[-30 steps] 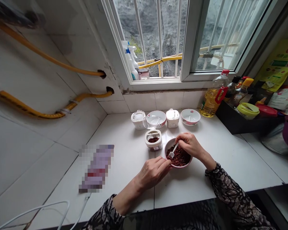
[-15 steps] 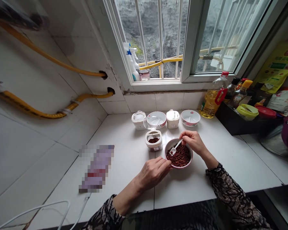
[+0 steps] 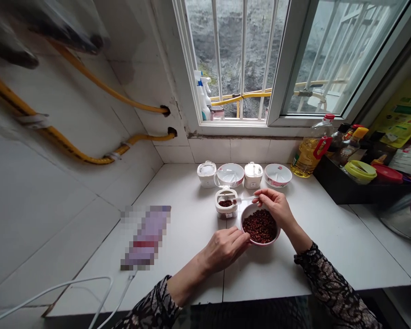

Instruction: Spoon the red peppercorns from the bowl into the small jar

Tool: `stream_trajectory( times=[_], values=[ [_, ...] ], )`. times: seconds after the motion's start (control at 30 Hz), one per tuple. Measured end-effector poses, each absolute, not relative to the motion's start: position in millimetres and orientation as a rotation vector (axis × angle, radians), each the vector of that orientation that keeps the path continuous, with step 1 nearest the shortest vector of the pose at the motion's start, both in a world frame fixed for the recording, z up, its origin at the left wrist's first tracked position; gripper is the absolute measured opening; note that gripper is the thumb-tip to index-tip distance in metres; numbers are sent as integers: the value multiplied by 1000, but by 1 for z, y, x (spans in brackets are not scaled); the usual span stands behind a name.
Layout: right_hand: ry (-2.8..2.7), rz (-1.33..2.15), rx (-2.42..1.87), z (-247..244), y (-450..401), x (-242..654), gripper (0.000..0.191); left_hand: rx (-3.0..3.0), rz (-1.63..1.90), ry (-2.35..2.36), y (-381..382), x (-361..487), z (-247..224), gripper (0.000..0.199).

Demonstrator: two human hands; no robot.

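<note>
A white bowl with a pink rim [image 3: 260, 244] sits on the counter, filled with dark red peppercorns [image 3: 259, 226]. My left hand [image 3: 224, 249] rests against its near left rim, fingers on the edge. My right hand [image 3: 276, 208] pinches a small white spoon [image 3: 245, 198] above the bowl's far side. The spoon reaches left, its tip at the opening of a small white square jar [image 3: 226, 204]. That jar stands open, with some peppercorns inside, and its clear lid is raised behind it.
Behind stand two lidded white jars [image 3: 206, 174] and two white bowls [image 3: 278, 175]. To the right are a bottle of cooking oil [image 3: 308, 153] and a black tray of condiments [image 3: 345, 192]. A pixelated object [image 3: 145, 237] lies left on the white tile counter [image 3: 192, 237].
My right hand has carried the spoon from over the bowl leftward to the open jar's mouth. The view has shifted slightly. My left hand stays at the bowl's rim.
</note>
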State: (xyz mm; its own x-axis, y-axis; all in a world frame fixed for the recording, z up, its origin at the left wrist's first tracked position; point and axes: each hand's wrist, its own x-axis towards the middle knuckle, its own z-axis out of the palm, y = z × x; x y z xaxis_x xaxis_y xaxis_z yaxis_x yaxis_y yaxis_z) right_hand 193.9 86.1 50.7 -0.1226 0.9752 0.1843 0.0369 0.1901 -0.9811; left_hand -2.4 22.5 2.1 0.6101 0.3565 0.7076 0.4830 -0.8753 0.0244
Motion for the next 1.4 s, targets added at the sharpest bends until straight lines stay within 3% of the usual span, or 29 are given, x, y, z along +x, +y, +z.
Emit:
stream_trajectory(
  times=[0.33,0.53,0.77,1.4],
  values=[
    [-2012,340,-796,48,75,182,26,-2638,-1105,-712,22,-2,1,16],
    [-1809,382,-1008,57,75,210,19,-2693,-1100,-712,22,-4,1,13],
    [-2151,348,-956,44,79,210,21,-2693,-1104,-712,22,-4,2,12],
    [-1593,984,-1231,45,88,217,17,-2703,-1116,-714,23,-5,0,10]
  ],
)
